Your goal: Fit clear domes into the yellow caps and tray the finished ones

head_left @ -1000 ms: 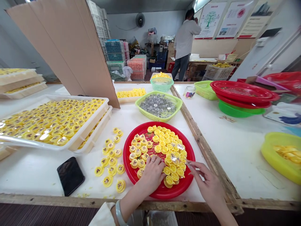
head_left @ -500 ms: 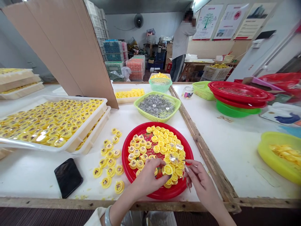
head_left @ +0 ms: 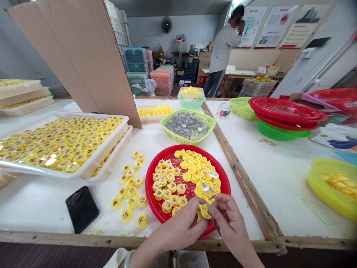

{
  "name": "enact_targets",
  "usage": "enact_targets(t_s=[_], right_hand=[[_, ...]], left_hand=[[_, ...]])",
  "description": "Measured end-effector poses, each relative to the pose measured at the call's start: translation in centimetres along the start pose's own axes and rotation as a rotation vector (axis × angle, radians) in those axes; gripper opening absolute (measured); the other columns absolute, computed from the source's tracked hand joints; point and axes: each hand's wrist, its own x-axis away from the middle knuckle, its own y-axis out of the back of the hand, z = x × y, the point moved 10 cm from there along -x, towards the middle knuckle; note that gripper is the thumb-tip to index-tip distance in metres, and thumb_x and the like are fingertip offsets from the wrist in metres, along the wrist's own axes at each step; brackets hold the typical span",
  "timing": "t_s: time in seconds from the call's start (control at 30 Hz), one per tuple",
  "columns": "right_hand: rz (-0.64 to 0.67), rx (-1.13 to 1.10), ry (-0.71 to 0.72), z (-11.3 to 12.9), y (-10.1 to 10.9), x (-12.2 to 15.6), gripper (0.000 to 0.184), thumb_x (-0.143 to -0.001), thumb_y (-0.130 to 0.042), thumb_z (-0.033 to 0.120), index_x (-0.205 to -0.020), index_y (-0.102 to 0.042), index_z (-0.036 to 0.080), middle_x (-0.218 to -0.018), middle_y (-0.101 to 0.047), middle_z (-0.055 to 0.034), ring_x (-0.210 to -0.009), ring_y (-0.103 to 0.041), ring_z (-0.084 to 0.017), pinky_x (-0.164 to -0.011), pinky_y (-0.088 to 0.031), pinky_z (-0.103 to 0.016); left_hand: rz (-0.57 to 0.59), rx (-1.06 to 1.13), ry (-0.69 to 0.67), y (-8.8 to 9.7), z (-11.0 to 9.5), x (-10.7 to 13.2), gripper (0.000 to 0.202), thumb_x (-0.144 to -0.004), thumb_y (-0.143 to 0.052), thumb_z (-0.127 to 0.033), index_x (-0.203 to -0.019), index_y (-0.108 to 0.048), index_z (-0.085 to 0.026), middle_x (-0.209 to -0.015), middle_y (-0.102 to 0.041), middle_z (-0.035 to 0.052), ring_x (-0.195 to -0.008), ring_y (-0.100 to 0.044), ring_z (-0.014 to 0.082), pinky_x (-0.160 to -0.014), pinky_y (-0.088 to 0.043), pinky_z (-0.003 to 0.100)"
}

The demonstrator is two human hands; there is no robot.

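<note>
A red round tray (head_left: 156, 203) lies in front of me, holding several small yellow round pieces (head_left: 189, 167). Over its near rim my left hand (head_left: 181, 229) pinches one yellow piece (head_left: 205, 211) between thumb and fingers. My right hand (head_left: 230, 221) is closed against the same piece from the right, fingers curled; what it holds is too small to make out. More yellow pieces (head_left: 131, 191) lie loose on the white table left of the tray.
A black phone (head_left: 81, 209) lies at the near left. White trays of yellow pieces (head_left: 58, 141) fill the left side, with a green basket of clear bits (head_left: 188, 125) behind the red tray. Stacked red and green dishes (head_left: 284, 115) and a yellow-green basin (head_left: 331, 186) sit right. A person (head_left: 223, 52) stands far back.
My left hand lifted one yellow piece off the tray and drew it toward the near rim. My right hand moved left and closed in on that piece.
</note>
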Motion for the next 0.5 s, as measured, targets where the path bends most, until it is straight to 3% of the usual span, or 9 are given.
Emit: enact_targets(t_s=[0.13,0.3,0.4,0.5], right_hand=[[-0.059,0.133,0.159,1.0,0.2,0.9,0.018,-0.098,-0.048,0.031,-0.116,-0.047,0.027,-0.084,-0.065,-0.0008,-0.075,-0.066,-0.014,-0.070,-0.057,-0.023],[-0.093,0.304,0.393,2.7,0.2,1.9,0.027,-0.098,-0.046,0.022,-0.125,-0.044,0.026,-0.092,-0.065,-0.0038,-0.081,-0.069,-0.015,-0.071,-0.060,-0.023],[-0.079,0.369,0.530,4.3,0.0,2.3,0.023,-0.097,-0.049,0.022,-0.120,-0.049,0.023,-0.090,-0.064,-0.0045,-0.080,-0.069,-0.017,-0.070,-0.061,-0.025],[-0.030,0.396,0.583,5.0,-0.1,2.6,0.014,-0.095,-0.052,0.023,-0.107,-0.057,0.022,-0.087,-0.064,-0.0052,-0.077,-0.069,-0.017,-0.065,-0.061,-0.025]], left_hand=[[0.054,-0.052,0.041,-0.6,-0.2,0.3,0.026,-0.093,-0.042,-0.019,-0.118,-0.047,-0.022,-0.105,-0.063,0.0055,-0.099,-0.059,0.0206,-0.091,-0.046,0.035],[0.069,-0.098,0.059,-0.8,-0.6,0.8,0.032,-0.089,-0.048,-0.021,-0.121,-0.042,-0.023,-0.105,-0.063,0.0055,-0.092,-0.060,0.0200,-0.082,-0.048,0.031],[0.079,-0.148,0.040,-0.8,-1.0,1.0,0.039,-0.086,-0.059,-0.030,-0.120,-0.043,-0.022,-0.108,-0.062,0.0062,-0.090,-0.060,0.0207,-0.079,-0.049,0.031],[0.072,-0.220,0.020,-0.7,-1.5,1.0,0.031,-0.093,-0.051,-0.043,-0.114,-0.048,-0.021,-0.110,-0.062,0.0075,-0.095,-0.060,0.0221,-0.082,-0.049,0.033]])
